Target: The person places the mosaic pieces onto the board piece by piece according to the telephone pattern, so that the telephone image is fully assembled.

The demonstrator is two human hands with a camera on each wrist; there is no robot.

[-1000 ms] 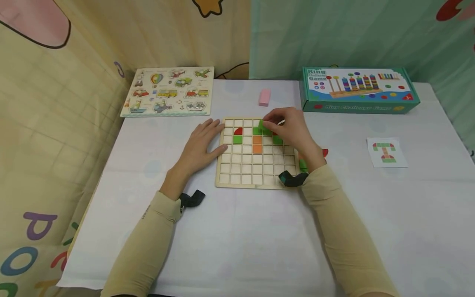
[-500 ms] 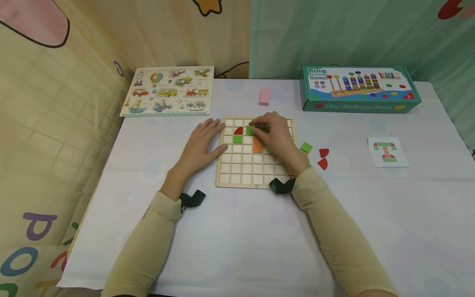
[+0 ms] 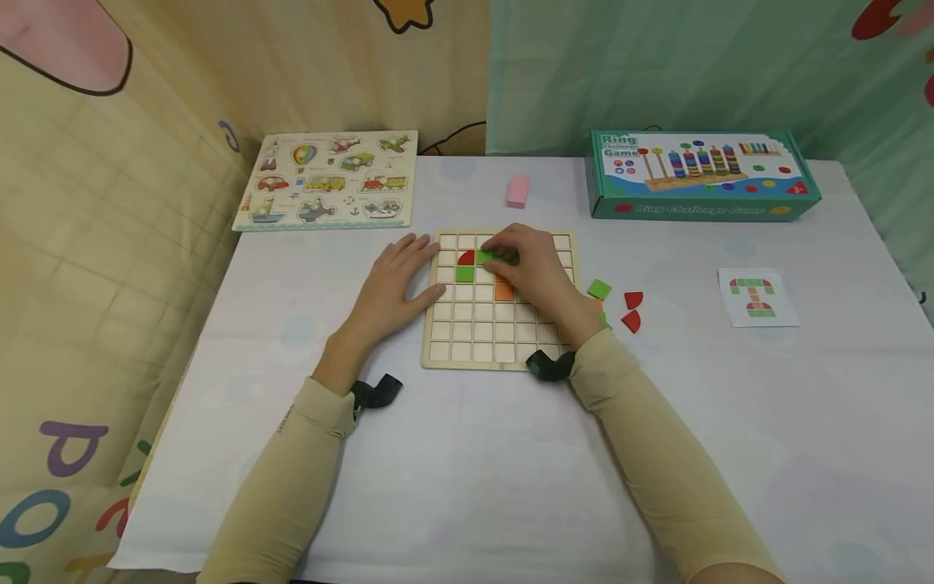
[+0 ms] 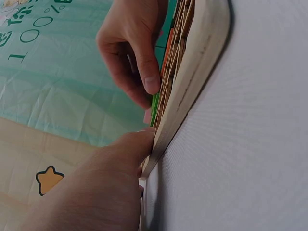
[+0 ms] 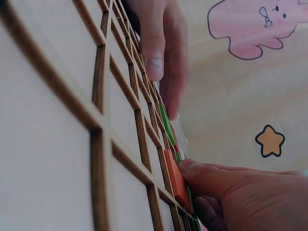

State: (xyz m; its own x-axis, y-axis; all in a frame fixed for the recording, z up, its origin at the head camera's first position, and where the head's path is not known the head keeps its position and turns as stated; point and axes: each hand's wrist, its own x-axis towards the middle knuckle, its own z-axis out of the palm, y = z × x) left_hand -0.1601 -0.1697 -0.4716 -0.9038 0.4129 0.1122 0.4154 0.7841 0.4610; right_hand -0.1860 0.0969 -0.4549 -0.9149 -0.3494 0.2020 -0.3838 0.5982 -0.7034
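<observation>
The wooden grid board (image 3: pixel 476 366) lies on the table. My left hand (image 3: pixel 390 284) rests flat with spread fingers at its left edge. Over its upper middle is my right hand (image 3: pixel 540 272), thumb and forefinger pinching a green square tile (image 3: pixel 483 257) at the cell right of a red quarter-round tile (image 3: pixel 465 258). Another green tile (image 3: pixel 464 274) sits below the red one, and an orange tile (image 3: pixel 504 291) shows under the right hand. In the right wrist view the thumb (image 5: pixel 192 168) is beside the orange tile (image 5: pixel 178 183); the hand partly hides the other green tiles.
Loose green (image 3: pixel 599 289) and red tiles (image 3: pixel 633 300) lie right of the board. A pattern card (image 3: pixel 759 298) is farther right. Behind stand a pink block (image 3: pixel 517 191), a picture puzzle (image 3: pixel 324 178) and a green game box (image 3: pixel 704 174).
My right hand has moved left across the board with a green tile, down to the cell beside the red quarter-round, uncovering loose tiles at the right. My left hand has stayed put.
</observation>
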